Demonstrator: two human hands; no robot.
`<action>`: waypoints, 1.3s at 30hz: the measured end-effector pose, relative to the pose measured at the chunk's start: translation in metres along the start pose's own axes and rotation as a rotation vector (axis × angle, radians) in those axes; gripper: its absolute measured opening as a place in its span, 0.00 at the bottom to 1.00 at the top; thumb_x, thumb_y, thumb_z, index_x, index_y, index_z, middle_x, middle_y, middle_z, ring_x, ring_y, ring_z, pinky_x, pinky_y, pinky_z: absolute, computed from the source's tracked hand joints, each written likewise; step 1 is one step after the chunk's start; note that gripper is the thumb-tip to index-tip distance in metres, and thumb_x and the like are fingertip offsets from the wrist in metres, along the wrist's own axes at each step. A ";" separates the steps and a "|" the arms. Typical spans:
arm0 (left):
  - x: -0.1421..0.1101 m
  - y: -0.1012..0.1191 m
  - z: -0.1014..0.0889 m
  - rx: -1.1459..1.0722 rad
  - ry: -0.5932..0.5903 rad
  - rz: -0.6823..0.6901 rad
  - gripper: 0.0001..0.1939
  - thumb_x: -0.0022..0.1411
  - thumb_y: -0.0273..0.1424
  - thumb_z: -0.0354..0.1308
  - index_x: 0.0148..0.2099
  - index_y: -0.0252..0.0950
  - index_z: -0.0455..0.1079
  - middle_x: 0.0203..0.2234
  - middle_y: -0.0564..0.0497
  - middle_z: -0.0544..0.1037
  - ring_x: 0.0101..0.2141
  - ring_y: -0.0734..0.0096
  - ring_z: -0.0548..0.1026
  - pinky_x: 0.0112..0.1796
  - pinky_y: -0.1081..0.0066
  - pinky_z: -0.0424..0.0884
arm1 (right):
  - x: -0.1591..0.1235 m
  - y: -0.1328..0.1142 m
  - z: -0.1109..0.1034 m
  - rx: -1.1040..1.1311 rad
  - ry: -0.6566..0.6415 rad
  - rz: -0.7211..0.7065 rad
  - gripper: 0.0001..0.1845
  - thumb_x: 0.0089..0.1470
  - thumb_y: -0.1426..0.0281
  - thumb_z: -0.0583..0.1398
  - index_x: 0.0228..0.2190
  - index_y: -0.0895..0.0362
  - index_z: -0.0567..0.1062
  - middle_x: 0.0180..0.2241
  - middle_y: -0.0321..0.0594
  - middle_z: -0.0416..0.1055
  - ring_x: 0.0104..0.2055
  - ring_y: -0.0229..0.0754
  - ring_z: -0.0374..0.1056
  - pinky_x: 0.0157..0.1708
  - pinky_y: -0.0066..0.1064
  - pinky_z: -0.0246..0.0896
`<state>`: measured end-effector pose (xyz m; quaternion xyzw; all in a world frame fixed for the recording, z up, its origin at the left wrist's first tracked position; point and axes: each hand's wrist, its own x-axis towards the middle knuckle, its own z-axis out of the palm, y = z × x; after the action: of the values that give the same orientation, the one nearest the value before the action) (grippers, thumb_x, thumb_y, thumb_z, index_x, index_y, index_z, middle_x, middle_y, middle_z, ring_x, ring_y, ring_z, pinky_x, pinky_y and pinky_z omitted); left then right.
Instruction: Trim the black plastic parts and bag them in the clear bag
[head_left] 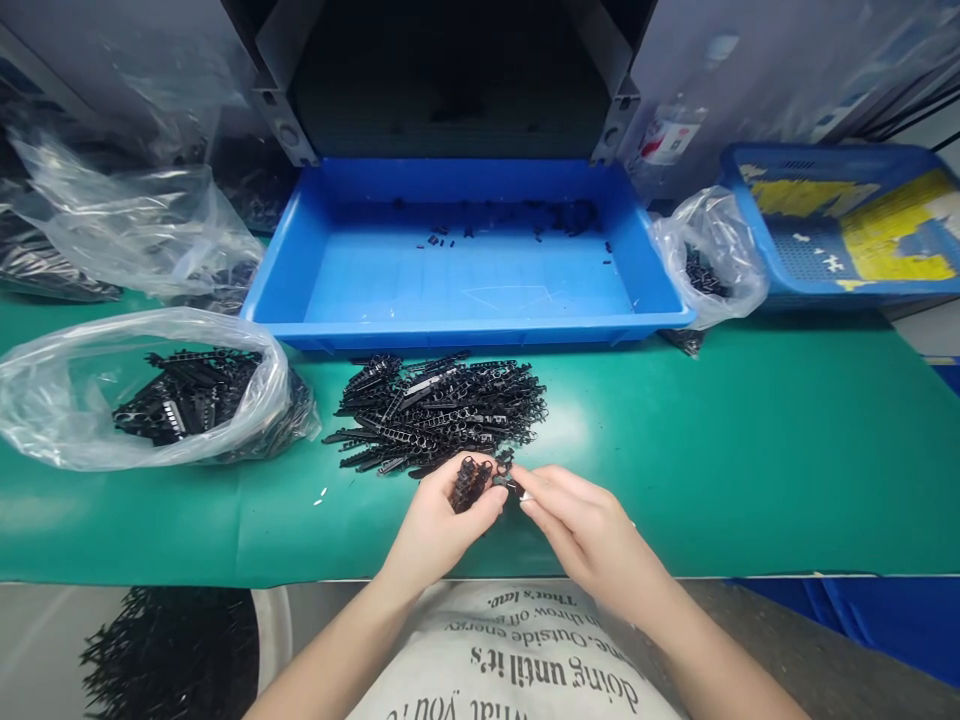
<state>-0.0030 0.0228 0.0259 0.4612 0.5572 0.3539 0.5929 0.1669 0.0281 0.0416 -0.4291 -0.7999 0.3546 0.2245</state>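
- L hand [439, 520] is curled round a small bundle of black parts [470, 484], w/ thumb pressed to its side; bundle stands out btwn thumb & fingers.
- R hand [589, 520] comes from other side, fingers nearly together, tips at a small dark piece [504, 464] beside the bundle. If R tips really pinch it, or only push it, I cannot tell; piece is too small & partly hidden.
- Step in hand, as I judge: handling of one piece w/ both hands, bundle kept in L. Next move would call for steady L grip & fine fingertip control in R, b/c parts are thin & may catch on each other.
- Just beyond L hand, on green worktop [712, 440]: loose pile [450, 410] of similar black strips, many w/ ring-like edges, lying crosswise.
- Few white bits [319, 496] lie L of pile.
- Farther L: open plastic bag [45, 455], w/ more black parts inside.
- Behind pile: blue tray [465, 332], w/ some small black pieces scattered on its bottom.
- R of tray: smaller clear bag [739, 245] w/ dark pieces, then blue basket [832, 290] w/ yellow material.
- Below worktop, at L: round tub [276, 630], also w/ black parts.
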 end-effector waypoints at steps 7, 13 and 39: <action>-0.001 0.001 0.003 0.041 0.050 0.034 0.05 0.55 0.31 0.53 0.34 0.35 0.64 0.20 0.57 0.61 0.21 0.78 0.59 0.24 0.77 0.57 | -0.001 -0.003 0.009 -0.012 0.054 0.005 0.18 0.60 0.72 0.45 0.48 0.60 0.66 0.33 0.45 0.68 0.31 0.42 0.64 0.25 0.32 0.62; -0.002 -0.006 0.005 0.004 0.060 0.004 0.06 0.56 0.32 0.52 0.34 0.34 0.63 0.19 0.58 0.59 0.20 0.79 0.57 0.22 0.78 0.56 | -0.002 -0.002 0.015 0.030 0.093 0.018 0.18 0.60 0.73 0.46 0.48 0.60 0.67 0.32 0.44 0.67 0.29 0.41 0.64 0.24 0.30 0.61; -0.005 -0.009 0.004 -0.205 -0.038 -0.098 0.10 0.57 0.35 0.52 0.37 0.34 0.59 0.19 0.58 0.64 0.12 0.85 0.57 0.13 0.83 0.51 | 0.001 0.006 0.015 0.159 0.002 0.047 0.18 0.60 0.72 0.47 0.50 0.59 0.66 0.35 0.43 0.68 0.33 0.41 0.64 0.31 0.32 0.61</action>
<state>-0.0006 0.0151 0.0190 0.3771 0.5287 0.3707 0.6639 0.1596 0.0259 0.0271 -0.4287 -0.7589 0.4215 0.2502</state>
